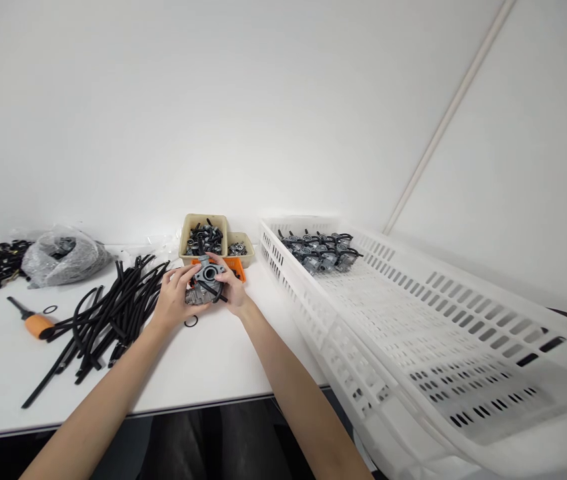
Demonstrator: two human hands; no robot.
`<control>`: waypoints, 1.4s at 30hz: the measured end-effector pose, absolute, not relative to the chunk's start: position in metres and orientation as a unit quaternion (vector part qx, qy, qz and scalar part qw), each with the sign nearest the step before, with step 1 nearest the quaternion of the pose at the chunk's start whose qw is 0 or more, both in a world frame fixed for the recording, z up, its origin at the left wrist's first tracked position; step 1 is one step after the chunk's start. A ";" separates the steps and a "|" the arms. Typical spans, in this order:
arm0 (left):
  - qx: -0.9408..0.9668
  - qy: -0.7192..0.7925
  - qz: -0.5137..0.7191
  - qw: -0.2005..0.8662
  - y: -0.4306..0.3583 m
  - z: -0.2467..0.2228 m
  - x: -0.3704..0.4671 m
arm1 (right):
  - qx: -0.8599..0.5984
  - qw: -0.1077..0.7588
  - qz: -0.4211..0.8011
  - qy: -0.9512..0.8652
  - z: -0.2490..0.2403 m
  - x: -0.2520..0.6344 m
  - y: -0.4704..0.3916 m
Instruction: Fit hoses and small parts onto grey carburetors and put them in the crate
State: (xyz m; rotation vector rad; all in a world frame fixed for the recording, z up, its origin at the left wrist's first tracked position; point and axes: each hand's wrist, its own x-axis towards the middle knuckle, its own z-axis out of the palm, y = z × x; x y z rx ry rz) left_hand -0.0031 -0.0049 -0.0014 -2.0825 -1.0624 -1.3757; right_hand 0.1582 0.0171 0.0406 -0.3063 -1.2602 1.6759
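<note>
A grey metal carburetor [200, 287] with a short black hose is held between my two hands, just above the white table. My left hand [173, 297] grips its left side, fingers curled over the body. From the right, my right hand [234, 287] closes on it, with the thumb near the round bore. A black rubber ring [191, 321] lies on the table just below the hands. Behind them sit an orange tray [237, 267], partly hidden, and a beige bin [187, 221] of small black-and-metal parts.
A white slotted crate [443, 373] on the right holds several carburetors [321, 252] at its far end. Black hoses [108, 313] lie in a pile to the left, beside an orange-handled tool [38, 326] and a plastic bag [66, 260]. A smaller beige bin [249, 248] stands behind.
</note>
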 end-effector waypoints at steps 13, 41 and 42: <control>-0.752 -0.377 -0.492 0.224 -0.005 -0.001 -0.003 | -0.120 0.475 0.693 -0.529 0.040 0.160 0.018; -0.750 -0.362 -0.499 0.238 -0.007 0.001 -0.003 | -0.124 0.455 0.690 -0.550 0.045 0.164 0.015; -0.750 -0.362 -0.499 0.239 -0.007 0.001 -0.003 | -0.125 0.459 0.688 -0.547 0.045 0.164 0.016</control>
